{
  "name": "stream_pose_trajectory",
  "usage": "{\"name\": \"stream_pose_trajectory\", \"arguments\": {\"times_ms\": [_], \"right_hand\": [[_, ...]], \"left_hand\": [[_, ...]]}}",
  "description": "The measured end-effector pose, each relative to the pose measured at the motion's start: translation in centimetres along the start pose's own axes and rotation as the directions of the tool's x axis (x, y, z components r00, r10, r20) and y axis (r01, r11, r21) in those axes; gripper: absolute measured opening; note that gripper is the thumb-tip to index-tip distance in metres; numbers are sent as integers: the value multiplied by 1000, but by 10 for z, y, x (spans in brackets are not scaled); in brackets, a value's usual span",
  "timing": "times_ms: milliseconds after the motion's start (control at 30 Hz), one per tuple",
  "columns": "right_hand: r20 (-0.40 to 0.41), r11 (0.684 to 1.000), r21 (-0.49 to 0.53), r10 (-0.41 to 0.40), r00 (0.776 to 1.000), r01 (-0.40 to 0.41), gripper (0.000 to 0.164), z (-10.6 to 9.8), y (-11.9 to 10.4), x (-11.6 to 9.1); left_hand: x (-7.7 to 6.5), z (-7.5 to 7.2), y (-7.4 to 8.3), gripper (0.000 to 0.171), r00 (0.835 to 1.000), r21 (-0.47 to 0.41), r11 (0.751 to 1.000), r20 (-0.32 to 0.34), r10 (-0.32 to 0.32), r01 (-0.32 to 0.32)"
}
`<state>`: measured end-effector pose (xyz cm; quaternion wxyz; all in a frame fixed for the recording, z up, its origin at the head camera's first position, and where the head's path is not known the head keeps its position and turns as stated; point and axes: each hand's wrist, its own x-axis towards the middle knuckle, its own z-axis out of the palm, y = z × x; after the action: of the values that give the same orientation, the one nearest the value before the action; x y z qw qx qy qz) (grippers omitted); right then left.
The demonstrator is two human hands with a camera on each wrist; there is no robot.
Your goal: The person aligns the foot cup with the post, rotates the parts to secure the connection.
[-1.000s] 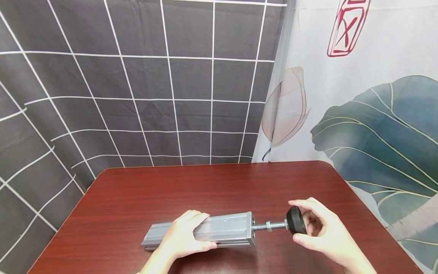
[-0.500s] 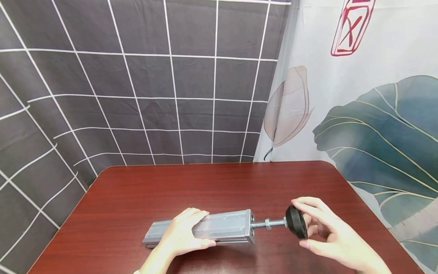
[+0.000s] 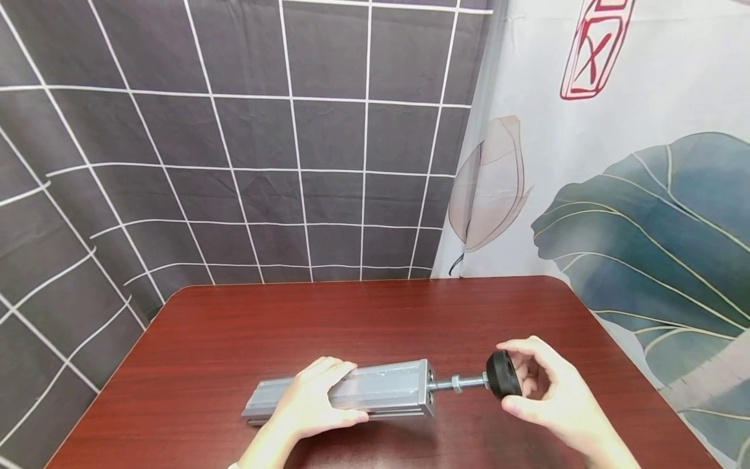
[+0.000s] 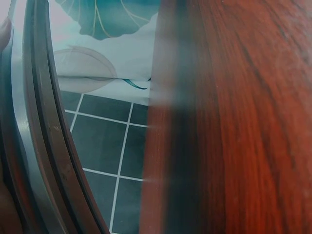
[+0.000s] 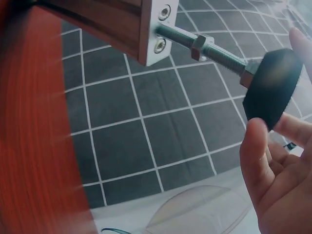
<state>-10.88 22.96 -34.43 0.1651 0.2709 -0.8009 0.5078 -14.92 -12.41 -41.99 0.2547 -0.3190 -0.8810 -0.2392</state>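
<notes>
A silver aluminium profile (image 3: pixel 383 385) is held above the table, lengthwise across the head view. My left hand (image 3: pixel 313 400) grips it around its left-middle part, thumb on the near side and fingers over the top. From its right end plate, with two screws (image 5: pixel 160 46) visible, sticks out a threaded rod (image 3: pixel 442 385) bearing a hex nut (image 3: pixel 456 383). At the rod's outer end sits a black round levelling foot (image 3: pixel 502 374). My right hand (image 3: pixel 553 397) pinches the foot's rim between thumb and fingers. The left wrist view shows mostly the profile's grooved side (image 4: pixel 53 126).
The reddish-brown wooden table (image 3: pixel 328 326) lies beneath, with rounded far corners. Behind it hangs a dark grey curtain (image 3: pixel 328 137) with a white grid. A white curtain (image 3: pixel 545 163) with leaf and petal prints hangs at the right.
My right hand's thumb and fingers shift round the foot's rim, lower at half a second ago and higher again now. My left hand keeps its grip, and the rod's exposed length looks unchanged.
</notes>
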Motion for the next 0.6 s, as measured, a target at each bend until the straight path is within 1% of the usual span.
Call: {"name": "stream_pose_trajectory", "arguments": {"times_ms": [133, 233, 267, 367, 467, 500, 533, 600], "right_hand": [[1, 998, 65, 8, 1000, -8, 63, 4, -2, 1], [43, 989, 148, -17, 999, 10, 66, 3, -4, 3], [61, 985, 169, -30, 998, 19, 69, 2, -4, 3], [140, 978, 207, -38, 989, 8, 79, -2, -5, 2], [227, 981, 192, -41, 973, -3, 87, -8, -7, -1], [252, 983, 183, -46, 967, -1, 88, -10, -7, -2], [268, 982, 189, -70, 961, 18, 87, -11, -7, -2], [294, 984, 175, -80, 952, 29, 85, -13, -7, -3]], "left_hand": [[-1, -1, 0, 63, 1000, 0, 1000, 5, -18, 18], [-2, -2, 1, 64, 998, -7, 999, 28, -52, 52], [-2, -2, 1, 64, 998, -6, 998, 34, -59, 59], [-3, -3, 0, 64, 997, -8, 998, 37, -62, 62], [-3, -3, -1, 63, 999, -9, 999, 19, -40, 40], [-3, -3, -2, 63, 999, -11, 999, 13, -34, 34], [-3, -3, -2, 63, 1000, -14, 1000, 8, -27, 28], [-2, -2, -3, 63, 1000, -16, 1000, 1, -17, 17]]}}
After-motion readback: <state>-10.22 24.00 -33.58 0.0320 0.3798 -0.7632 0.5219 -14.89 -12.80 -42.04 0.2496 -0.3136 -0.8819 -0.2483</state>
